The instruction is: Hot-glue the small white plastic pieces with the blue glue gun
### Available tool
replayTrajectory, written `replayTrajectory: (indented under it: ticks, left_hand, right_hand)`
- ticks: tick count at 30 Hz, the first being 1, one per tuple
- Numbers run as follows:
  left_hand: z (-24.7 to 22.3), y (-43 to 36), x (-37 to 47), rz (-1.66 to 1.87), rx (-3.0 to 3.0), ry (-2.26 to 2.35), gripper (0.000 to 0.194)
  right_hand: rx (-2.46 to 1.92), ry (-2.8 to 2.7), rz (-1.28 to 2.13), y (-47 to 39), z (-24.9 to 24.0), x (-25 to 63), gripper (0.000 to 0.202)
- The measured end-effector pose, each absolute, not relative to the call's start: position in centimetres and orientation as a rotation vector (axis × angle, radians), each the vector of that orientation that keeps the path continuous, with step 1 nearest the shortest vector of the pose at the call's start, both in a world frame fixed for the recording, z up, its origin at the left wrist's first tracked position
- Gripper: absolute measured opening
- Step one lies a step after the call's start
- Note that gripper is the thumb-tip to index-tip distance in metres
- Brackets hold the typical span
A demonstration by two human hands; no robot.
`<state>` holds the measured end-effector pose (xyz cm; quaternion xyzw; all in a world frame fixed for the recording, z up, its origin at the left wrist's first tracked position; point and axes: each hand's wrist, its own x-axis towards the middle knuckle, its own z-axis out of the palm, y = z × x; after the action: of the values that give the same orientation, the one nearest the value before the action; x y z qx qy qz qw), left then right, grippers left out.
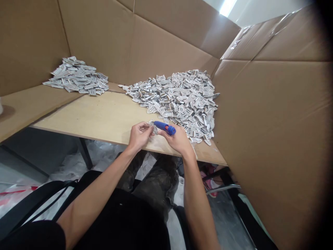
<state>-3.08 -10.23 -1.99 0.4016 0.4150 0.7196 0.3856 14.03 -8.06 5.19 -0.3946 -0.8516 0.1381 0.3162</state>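
Note:
Near the table's front edge, my left hand pinches a small grey-white slotted part between thumb and fingers. My right hand is closed round a blue-handled tool with a bit of orange showing in its side. The tool's narrow tip points left and meets the part or lies just over it; I cannot tell which. Both hands are close together, and the fingers cover much of the part. Just beyond my right hand spreads a large heap of similar parts.
A smaller pile of the same parts lies at the back left. Tall cardboard walls enclose the light wooden table at the back and both sides. Beneath it are a dark table leg and crumpled white plastic sheeting.

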Motion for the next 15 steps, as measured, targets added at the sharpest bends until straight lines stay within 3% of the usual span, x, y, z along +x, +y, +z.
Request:
replayTrajectory:
  ticks: [7, 11, 15]
  left_hand:
    - [-2.6, -9.8, -3.6, 1.828, 1.141, 1.080, 0.037]
    - [-2.4, -10.1, -3.0, 1.807, 1.055, 1.090, 0.033]
    - [-1.7, -9.1, -3.9, 1.802, 0.891, 1.190, 0.018]
  right_hand:
    - [-1.126, -2.408, 0.208, -10.3, 5.2, 12.6, 0.031]
    - [-1.135, -2.218, 0.130, -10.0, 5.3, 12.3, 0.022]
    - [-1.025, -1.980, 0.167, -9.2, 6.1, 13.5, 0.037]
